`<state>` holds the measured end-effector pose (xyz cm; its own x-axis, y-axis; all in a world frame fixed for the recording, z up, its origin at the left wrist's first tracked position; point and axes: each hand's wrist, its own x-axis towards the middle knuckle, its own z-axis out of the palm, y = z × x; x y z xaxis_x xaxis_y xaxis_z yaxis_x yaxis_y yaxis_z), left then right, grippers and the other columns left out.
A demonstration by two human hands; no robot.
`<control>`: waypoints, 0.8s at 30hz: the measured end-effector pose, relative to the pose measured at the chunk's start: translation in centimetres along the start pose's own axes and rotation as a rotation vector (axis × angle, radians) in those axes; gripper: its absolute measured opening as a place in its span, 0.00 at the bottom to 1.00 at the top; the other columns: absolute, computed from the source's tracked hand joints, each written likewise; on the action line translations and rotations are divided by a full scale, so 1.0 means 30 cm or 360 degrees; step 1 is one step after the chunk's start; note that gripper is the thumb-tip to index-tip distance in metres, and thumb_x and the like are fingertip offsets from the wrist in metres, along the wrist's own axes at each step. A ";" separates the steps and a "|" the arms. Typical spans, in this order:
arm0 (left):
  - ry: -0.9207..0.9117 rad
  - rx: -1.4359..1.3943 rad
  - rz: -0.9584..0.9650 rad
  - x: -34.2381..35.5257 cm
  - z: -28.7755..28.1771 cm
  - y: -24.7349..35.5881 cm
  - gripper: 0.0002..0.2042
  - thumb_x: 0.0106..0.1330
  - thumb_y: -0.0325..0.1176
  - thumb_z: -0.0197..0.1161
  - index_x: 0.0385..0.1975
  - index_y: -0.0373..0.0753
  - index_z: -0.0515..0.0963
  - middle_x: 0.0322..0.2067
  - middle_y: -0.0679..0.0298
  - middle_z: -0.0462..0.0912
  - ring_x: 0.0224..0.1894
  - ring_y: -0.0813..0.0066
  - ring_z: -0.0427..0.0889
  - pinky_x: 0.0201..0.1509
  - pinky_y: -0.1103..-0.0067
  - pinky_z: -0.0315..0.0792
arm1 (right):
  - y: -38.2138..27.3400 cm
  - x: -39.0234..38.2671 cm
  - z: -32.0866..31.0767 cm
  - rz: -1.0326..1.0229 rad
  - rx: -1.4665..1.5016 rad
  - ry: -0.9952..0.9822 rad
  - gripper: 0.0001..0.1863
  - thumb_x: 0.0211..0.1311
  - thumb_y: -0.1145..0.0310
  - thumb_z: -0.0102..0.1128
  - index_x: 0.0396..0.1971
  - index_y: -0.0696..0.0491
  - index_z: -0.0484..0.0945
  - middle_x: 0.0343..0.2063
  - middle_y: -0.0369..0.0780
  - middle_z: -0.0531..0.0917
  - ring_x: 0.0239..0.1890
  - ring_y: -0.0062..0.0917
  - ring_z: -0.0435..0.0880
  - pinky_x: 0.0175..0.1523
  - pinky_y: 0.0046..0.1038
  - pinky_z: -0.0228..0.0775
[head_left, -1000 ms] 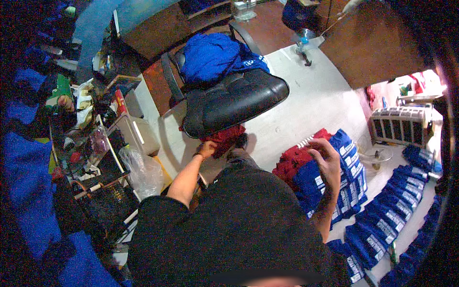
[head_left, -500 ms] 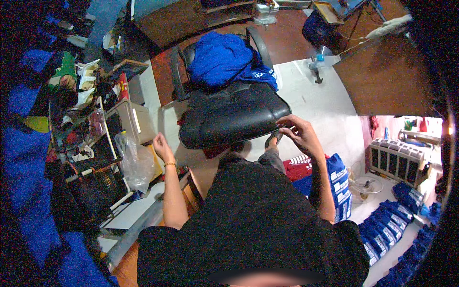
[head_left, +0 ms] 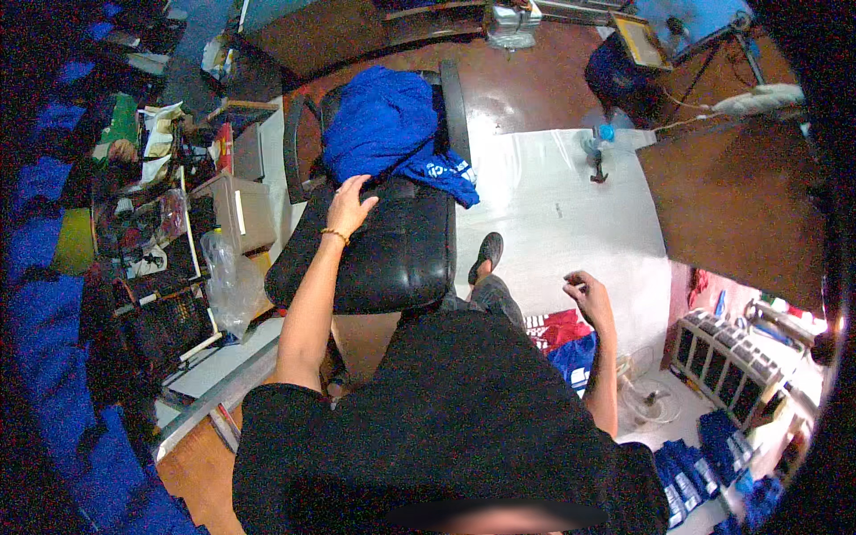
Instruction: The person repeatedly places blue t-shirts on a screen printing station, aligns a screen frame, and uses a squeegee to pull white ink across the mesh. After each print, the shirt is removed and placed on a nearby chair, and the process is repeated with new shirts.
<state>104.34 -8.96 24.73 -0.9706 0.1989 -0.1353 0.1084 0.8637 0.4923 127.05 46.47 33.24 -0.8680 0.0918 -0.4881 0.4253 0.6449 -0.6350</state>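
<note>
On the black chair (head_left: 401,259), I see a big blue cloth (head_left: 383,120) in a heap. The left hand (head_left: 349,207) is over the seat with its thumb out wide. Its fingertips are right by the cloth, but I can't tell if they touch it. The right hand (head_left: 592,301) is up over the white floor (head_left: 535,205), fingers bent; I can't tell if the tips meet. Near it lies a red cloth (head_left: 562,329).

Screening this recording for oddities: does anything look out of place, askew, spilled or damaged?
A crumpled blue cloth with white print lies bunched on the black padded armchair, unlike the white-printed blue cloths lined up at lower right. I see no clear spill or damage.
</note>
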 end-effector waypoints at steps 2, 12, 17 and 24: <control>-0.0112 0.0299 -0.0175 0.086 0.106 0.007 0.33 0.64 0.42 0.73 0.70 0.47 0.71 0.70 0.55 0.70 0.72 0.49 0.68 0.72 0.59 0.70 | 0.084 0.037 -0.058 0.0111 -0.0069 -0.0068 0.15 0.62 0.65 0.72 0.47 0.54 0.86 0.40 0.43 0.90 0.38 0.32 0.89 0.45 0.32 0.80; -0.0147 0.0616 -0.0711 0.474 0.401 -0.099 0.50 0.56 0.42 0.80 0.78 0.62 0.56 0.81 0.63 0.45 0.81 0.40 0.40 0.72 0.26 0.42 | 0.131 0.219 -0.096 0.0166 -0.0292 -0.0567 0.14 0.65 0.64 0.72 0.47 0.55 0.86 0.38 0.41 0.91 0.36 0.26 0.88 0.43 0.30 0.79; 0.0064 0.0941 -0.0648 0.604 0.494 -0.174 0.41 0.67 0.37 0.66 0.79 0.64 0.55 0.80 0.60 0.50 0.79 0.36 0.47 0.70 0.24 0.41 | -0.004 0.391 -0.123 0.0332 -0.0248 -0.0756 0.15 0.66 0.64 0.72 0.48 0.56 0.85 0.38 0.41 0.89 0.38 0.26 0.88 0.44 0.30 0.80; -0.0002 0.0276 -0.0249 0.728 0.380 -0.432 0.27 0.63 0.25 0.59 0.65 0.48 0.75 0.60 0.57 0.81 0.56 0.49 0.84 0.56 0.54 0.80 | -0.257 0.856 -0.106 -0.0213 -0.0475 -0.0857 0.12 0.65 0.70 0.71 0.47 0.55 0.84 0.35 0.39 0.89 0.29 0.25 0.82 0.37 0.29 0.76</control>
<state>84.19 -10.54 5.61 -0.9782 0.0567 -0.1998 -0.0083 0.9507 0.3100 100.67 46.26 27.49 -0.6250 -0.3490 -0.6983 0.1644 0.8156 -0.5548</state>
